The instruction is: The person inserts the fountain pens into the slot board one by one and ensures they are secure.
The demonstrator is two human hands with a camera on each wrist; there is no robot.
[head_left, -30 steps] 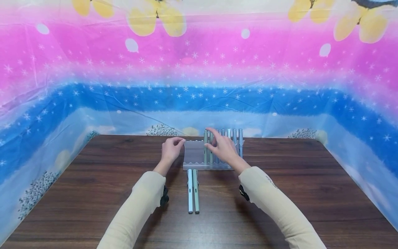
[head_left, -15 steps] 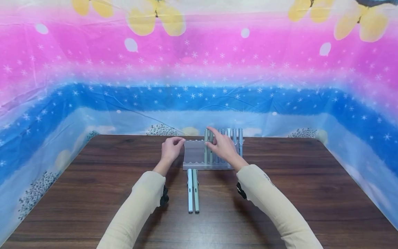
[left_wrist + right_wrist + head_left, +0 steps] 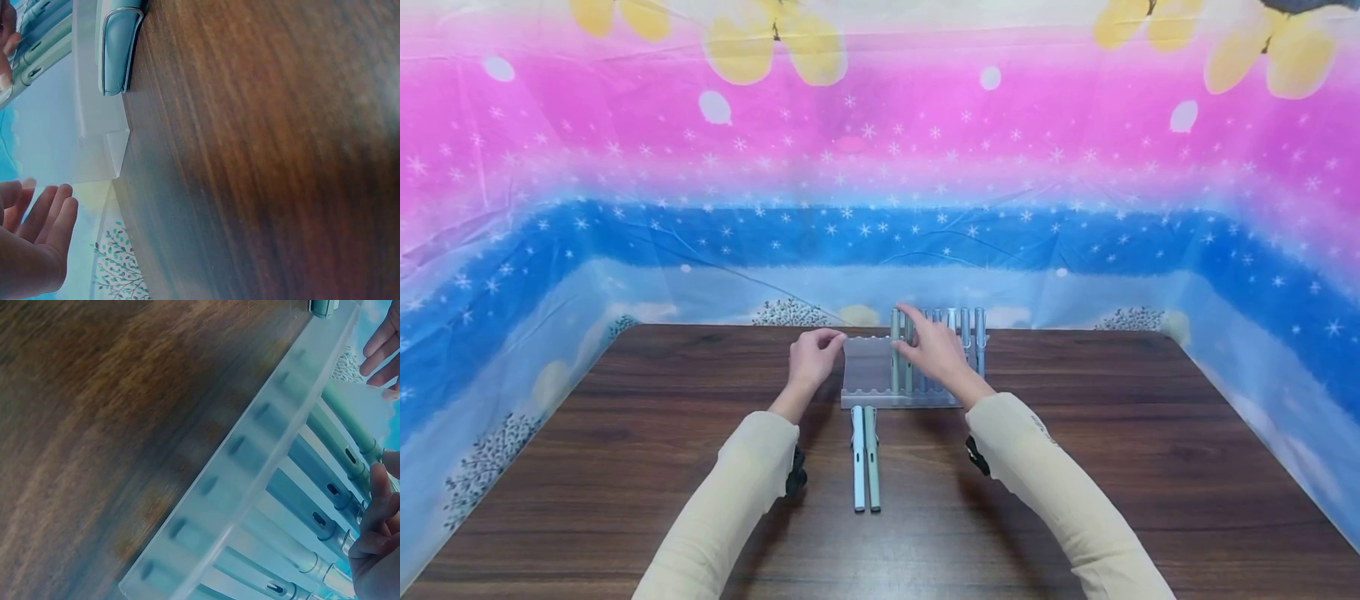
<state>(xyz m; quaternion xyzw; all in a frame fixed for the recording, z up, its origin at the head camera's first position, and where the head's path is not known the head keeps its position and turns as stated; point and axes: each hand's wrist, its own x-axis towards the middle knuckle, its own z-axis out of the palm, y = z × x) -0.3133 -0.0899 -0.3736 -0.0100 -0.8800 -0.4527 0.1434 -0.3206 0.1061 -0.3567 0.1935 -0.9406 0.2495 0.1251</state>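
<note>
A clear ridged pen rack [image 3: 867,367] stands near the table's back edge, with several pens side by side in its right part. My left hand [image 3: 811,362] pinches the rack's upper left corner between thumb and forefinger. The right hand [image 3: 938,350] reaches over the row, forefinger at the top of the leftmost green pen [image 3: 895,367] and thumb against its side. Behind that hand, other pens are partly hidden. In the right wrist view, green, blue and pale pens [image 3: 312,469] lean in the rack's slots, and the fingers [image 3: 378,519] bend at the green one's upper end.
A light blue pen [image 3: 859,467] and a green pen [image 3: 872,467] lie parallel on the wooden table [image 3: 662,433], just in front of the rack. A patterned cloth [image 3: 790,242] in pink and blue encloses the table's back and sides.
The right forearm and sleeve have drifted slightly left, while the right fingers stay at the green pen. My left hand keeps its place at the rack's corner.
</note>
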